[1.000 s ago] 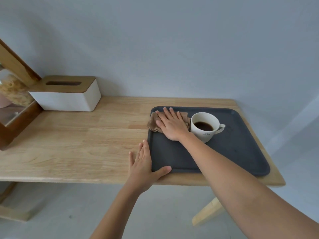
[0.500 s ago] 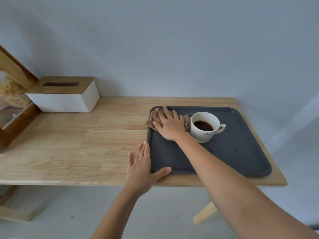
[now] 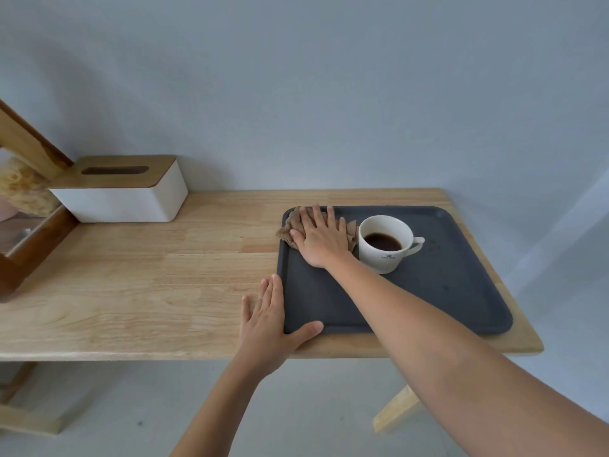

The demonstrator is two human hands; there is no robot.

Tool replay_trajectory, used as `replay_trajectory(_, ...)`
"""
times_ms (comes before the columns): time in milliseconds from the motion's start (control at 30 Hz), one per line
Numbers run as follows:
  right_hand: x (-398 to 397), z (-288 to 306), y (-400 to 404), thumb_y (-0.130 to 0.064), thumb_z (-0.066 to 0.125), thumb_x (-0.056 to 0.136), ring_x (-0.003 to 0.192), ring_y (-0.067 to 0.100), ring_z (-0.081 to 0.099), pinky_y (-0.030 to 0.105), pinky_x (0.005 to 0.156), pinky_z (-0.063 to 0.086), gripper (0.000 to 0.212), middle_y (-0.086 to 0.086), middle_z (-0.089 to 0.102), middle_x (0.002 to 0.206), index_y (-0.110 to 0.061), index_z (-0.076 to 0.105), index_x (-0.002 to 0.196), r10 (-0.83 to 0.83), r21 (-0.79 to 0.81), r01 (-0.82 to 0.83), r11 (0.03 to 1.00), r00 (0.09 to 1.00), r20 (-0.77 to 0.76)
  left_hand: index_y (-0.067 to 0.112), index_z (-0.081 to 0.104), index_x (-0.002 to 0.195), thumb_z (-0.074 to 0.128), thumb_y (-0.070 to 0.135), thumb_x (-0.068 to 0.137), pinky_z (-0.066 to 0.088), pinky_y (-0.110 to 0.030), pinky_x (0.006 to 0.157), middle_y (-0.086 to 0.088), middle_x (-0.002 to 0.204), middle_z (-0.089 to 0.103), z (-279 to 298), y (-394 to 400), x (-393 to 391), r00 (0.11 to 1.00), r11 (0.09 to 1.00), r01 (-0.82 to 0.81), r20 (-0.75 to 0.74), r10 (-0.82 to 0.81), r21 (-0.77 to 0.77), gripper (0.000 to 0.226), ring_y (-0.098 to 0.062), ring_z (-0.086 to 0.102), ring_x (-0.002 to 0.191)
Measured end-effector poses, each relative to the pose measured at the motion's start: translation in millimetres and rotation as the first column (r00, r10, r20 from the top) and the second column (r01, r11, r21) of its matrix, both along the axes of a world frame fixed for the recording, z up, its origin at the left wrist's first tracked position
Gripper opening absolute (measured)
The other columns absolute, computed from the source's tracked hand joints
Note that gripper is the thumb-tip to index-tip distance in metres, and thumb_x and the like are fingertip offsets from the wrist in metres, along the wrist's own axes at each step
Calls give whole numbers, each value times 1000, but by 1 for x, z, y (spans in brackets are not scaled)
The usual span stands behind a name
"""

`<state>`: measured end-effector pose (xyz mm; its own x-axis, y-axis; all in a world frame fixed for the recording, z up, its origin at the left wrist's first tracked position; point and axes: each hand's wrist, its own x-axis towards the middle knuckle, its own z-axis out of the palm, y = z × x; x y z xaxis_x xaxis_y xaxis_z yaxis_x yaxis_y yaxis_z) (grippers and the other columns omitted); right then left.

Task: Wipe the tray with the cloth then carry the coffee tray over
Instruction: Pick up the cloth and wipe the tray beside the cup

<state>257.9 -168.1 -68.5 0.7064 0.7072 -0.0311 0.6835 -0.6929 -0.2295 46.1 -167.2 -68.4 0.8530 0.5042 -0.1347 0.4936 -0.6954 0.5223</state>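
Observation:
A dark grey tray (image 3: 445, 291) lies on the right half of the wooden table (image 3: 148, 285). On it stands a white cup (image 3: 385, 245) of black coffee, handle to the right. A crumpled brown cloth (image 3: 288, 227) sits at the tray's far left corner, partly over the rim. My right hand (image 3: 321, 237) presses flat on the cloth, fingers spread, just left of the cup. My left hand (image 3: 267, 321) rests flat on the table against the tray's near left corner, thumb lying on the rim.
A white tissue box (image 3: 122, 189) with a wooden lid stands at the back left by the wall. A wooden-framed case (image 3: 23, 206) fills the far left edge. The table's front edge runs just below my left hand.
My right hand has slid the cloth away from me, up to the tray's far left corner. My left hand has stayed at the near left corner.

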Motion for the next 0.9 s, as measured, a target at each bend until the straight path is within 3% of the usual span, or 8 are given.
replay_trajectory(133,-15,-1,-9,-47,16,100,150,30,-2,50,120,3,60,3,0,164,-22,6,153,61,-5,-61,998,998,34,13,-21,149,22,87,65,-13,-39,118,2,162,-16,-5,1,0,999,998,18,-33,-17,61,120,-9,-22,145)
replay_trajectory(400,-65,1,-75,-35,26,101,150,22,1,42,121,2,55,-2,5,163,-25,12,153,270,95,-265,960,962,-45,8,-17,149,14,90,59,-8,-41,120,-3,163,-11,-5,1,1,999,992,26,-47,-21,120,125,-12,-16,148)
replay_trajectory(600,-73,8,-127,-15,28,102,150,18,6,40,122,5,60,-7,24,160,-43,6,150,384,214,-357,909,918,-101,10,-16,150,16,88,62,-7,-40,120,-1,163,-11,-4,4,1,996,992,47,-83,-37,118,122,-12,-16,148)
replay_trajectory(767,-53,6,-182,-6,36,98,145,20,24,32,119,18,58,-11,45,148,-42,38,143,408,218,-402,889,913,17,10,-16,150,20,86,66,-6,-41,121,-2,163,-12,-3,3,1,994,994,49,-105,-38,98,119,-12,-16,148)
replay_trajectory(900,-34,6,-220,-5,38,97,141,17,28,23,113,17,57,-15,44,148,-44,43,139,341,171,-340,925,940,28,10,-16,150,31,78,78,-7,-42,121,-2,163,-12,-2,3,1,994,994,50,-99,-41,93,110,-13,-17,148)
